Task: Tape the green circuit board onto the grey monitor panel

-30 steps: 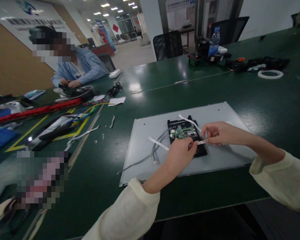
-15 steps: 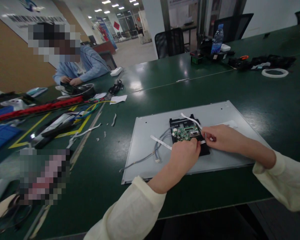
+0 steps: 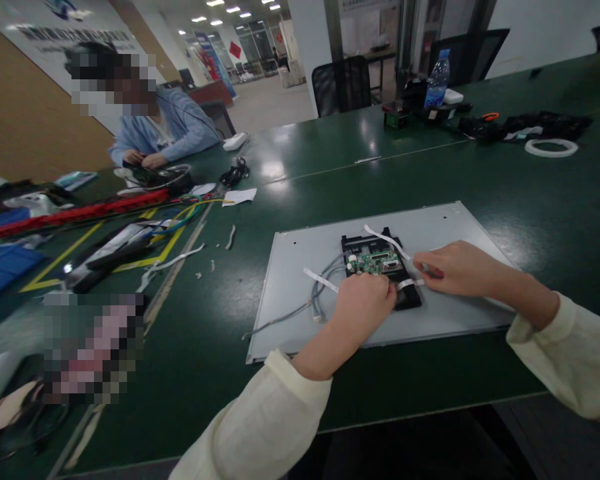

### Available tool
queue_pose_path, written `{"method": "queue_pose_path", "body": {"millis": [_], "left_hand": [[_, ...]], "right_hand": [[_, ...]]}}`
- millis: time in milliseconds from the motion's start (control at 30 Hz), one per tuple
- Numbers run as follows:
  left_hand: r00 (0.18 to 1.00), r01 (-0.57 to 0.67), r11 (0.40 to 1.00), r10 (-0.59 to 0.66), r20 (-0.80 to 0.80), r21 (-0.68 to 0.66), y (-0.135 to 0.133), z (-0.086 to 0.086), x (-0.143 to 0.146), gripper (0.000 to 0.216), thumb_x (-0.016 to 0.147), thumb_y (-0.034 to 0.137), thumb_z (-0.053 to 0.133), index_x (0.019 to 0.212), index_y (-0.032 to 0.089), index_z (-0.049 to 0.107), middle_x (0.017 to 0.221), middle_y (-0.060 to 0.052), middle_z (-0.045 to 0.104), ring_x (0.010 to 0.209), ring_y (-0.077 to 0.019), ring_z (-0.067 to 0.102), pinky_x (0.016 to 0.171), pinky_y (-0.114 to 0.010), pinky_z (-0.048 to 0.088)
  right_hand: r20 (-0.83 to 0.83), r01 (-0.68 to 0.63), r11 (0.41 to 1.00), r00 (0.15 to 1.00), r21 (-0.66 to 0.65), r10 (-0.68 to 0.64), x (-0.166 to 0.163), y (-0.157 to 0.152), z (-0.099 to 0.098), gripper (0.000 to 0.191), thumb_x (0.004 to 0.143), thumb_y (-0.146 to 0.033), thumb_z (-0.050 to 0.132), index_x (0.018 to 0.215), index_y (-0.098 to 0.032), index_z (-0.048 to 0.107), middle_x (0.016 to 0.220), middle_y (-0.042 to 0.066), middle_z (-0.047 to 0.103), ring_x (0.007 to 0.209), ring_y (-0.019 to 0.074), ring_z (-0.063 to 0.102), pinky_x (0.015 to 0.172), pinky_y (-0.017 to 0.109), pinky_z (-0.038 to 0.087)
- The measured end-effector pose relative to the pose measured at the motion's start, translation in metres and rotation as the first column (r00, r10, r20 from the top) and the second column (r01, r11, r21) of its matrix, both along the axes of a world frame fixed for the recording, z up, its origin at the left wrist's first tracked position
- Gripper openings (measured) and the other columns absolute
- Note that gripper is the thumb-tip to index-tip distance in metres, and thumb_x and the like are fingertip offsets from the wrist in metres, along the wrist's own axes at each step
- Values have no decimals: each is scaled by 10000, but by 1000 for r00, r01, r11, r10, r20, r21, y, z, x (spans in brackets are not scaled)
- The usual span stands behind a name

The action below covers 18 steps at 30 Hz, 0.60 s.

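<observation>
My left hand [image 3: 363, 300] is closed over the near part of a black bracket [image 3: 407, 300], its fingertips pressed on a white strip [image 3: 321, 280]. That strip disappears beneath the hand, and a white length shows again at its right. My right hand [image 3: 453, 267] is curled just right of the bracket, its thumb and finger bent close together; what they hold, if anything, is hidden. A second white strip [image 3: 383, 235] runs from the bracket's far edge toward these fingertips. A green circuit board [image 3: 373, 263] sits in the bracket. Grey cables [image 3: 314, 300] trail left. All lie on a light grey panel [image 3: 285, 320].
Several white scraps [image 3: 230, 237], a blue tray [image 3: 10, 270] and a red strip-like object [image 3: 80, 212] are on the green table [image 3: 300, 180]. A co-worker [image 3: 180, 120] sits far left. A water bottle [image 3: 437, 79] and a white ring [image 3: 551, 147] are far right.
My right hand has shifted slightly right, away from the bracket, exposing more of the white strip between the hands. The left hand has stayed almost in place.
</observation>
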State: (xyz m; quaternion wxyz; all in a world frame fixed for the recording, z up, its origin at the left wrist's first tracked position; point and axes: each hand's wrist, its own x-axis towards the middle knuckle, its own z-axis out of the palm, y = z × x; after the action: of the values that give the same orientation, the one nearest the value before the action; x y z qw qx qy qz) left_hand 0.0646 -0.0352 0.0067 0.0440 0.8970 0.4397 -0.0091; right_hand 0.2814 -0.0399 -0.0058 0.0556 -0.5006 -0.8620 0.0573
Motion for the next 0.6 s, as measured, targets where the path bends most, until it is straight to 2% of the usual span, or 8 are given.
{"method": "queue_pose_path", "body": {"millis": [133, 300, 500, 600], "left_hand": [[999, 46, 999, -46, -19, -4, -1, 3, -2, 295, 847, 221, 426, 753, 119, 687, 716, -129, 673, 660, -238, 638, 590, -325, 456], [1000, 20, 1000, -19, 23, -18, -1, 5, -3, 237, 798, 191, 472, 717, 110, 679, 690, -131, 658, 675, -239, 635, 615, -331, 465], [989, 73, 987, -53, 139, -146, -9, 14, -8, 217, 756, 193, 518, 571, 142, 619, 559, -70, 586, 565, -199, 587, 560, -300, 431], [988, 71, 987, -49, 148, -145, -4, 24, -19, 228, 750, 218, 518, 551, 161, 612, 544, -52, 573, 542, -172, 547, 545, -277, 393]], "right_hand": [[-44, -6, 999, 999, -39, 4, 7, 3, 0, 59, 797, -255, 484, 799, -211, 522, 585, -27, 541, 499, 96, 458, 533, 239, 191], [-108, 21, 999, 994, -36, -25, 8, 5, -4, 123, 816, -275, 480, 868, -209, 570, 589, -29, 546, 503, 98, 468, 535, 231, 222], [-117, 17, 990, 993, 137, -1, 4, 1, -8, 258, 894, -339, 408, 939, -200, 621, 675, 23, 609, 578, 131, 515, 562, 252, 265], [-153, 2, 971, 988, 239, 36, -1, -2, -3, 288, 909, -329, 388, 929, -185, 637, 745, 57, 635, 627, 145, 529, 578, 266, 291]]}}
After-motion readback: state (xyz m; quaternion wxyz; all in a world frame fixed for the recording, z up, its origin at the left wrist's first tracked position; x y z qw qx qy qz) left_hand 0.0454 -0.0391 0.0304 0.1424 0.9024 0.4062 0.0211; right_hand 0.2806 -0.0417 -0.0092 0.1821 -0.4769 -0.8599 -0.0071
